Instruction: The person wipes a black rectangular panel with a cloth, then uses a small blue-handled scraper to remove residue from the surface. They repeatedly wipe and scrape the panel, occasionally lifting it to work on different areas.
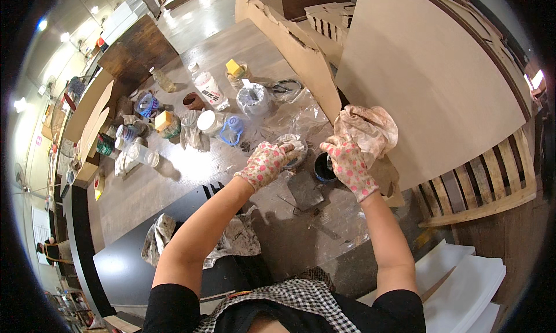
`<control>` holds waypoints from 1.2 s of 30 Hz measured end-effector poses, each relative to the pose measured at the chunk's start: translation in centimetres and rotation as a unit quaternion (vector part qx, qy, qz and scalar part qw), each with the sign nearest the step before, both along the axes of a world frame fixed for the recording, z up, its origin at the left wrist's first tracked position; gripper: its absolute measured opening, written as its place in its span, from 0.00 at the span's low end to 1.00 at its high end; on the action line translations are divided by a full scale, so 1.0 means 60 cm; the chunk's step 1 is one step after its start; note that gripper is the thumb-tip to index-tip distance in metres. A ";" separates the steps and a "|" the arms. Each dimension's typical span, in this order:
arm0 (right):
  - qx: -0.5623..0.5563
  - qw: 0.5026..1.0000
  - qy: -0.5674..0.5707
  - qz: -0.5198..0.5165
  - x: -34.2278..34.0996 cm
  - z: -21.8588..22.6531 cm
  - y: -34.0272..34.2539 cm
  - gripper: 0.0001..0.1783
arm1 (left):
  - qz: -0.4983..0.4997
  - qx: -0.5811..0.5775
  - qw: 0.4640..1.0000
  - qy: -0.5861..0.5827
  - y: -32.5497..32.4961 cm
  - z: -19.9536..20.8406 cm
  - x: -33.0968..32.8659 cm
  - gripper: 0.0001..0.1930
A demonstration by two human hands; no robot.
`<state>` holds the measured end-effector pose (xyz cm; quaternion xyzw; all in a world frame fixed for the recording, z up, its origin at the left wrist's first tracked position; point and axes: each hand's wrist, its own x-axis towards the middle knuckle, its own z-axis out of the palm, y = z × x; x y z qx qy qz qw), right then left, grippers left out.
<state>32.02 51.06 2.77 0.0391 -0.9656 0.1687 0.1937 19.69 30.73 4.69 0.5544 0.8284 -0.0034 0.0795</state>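
Both hands wear pale gloves with pink dots. My left hand [266, 165] is closed at the rim of a cup lined with clear plastic [299, 150], its fingers lying over the near left side. My right hand [350, 168] is curled just above and beside a small dark cup [323, 168]. Something thin and greyish dips from its fingers into that cup, but its kind is hidden. Close to my right hand's far side lies a crumpled, stained cloth [368, 130]. A dark grey square pad [304, 190] rests on the table, nearer to me than the cups.
Farther left stand a clear bottle with a printed label [208, 88], a jar with a white lid [209, 122], a blue-handled lid [233, 129] and a plastic-lined tub [253, 99]. A large brown board [428, 84] rises at right. Stained rags [234, 240] lie on a black panel [130, 263].
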 end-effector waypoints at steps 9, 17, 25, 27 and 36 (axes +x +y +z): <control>-0.089 0.991 -0.098 -0.034 0.046 0.011 0.014 0.08 | -0.025 0.057 0.998 -0.004 0.000 -0.010 -0.022 0.26; -0.155 0.966 -0.095 -0.184 0.073 0.001 0.003 0.10 | 0.230 0.439 0.665 -0.559 -0.041 0.048 0.052 0.22; -0.294 0.951 -0.004 -0.092 0.112 -0.003 -0.008 0.12 | 0.243 0.459 0.531 -0.669 -0.031 -0.010 0.103 0.26; -0.360 0.926 0.013 -0.112 0.122 -0.005 -0.008 0.11 | 0.264 0.445 0.512 -0.686 -0.028 -0.028 0.104 0.25; -0.740 0.643 0.049 -0.188 0.142 -0.008 -0.055 0.10 | 0.245 0.435 0.567 -0.655 -0.009 -0.045 0.114 0.22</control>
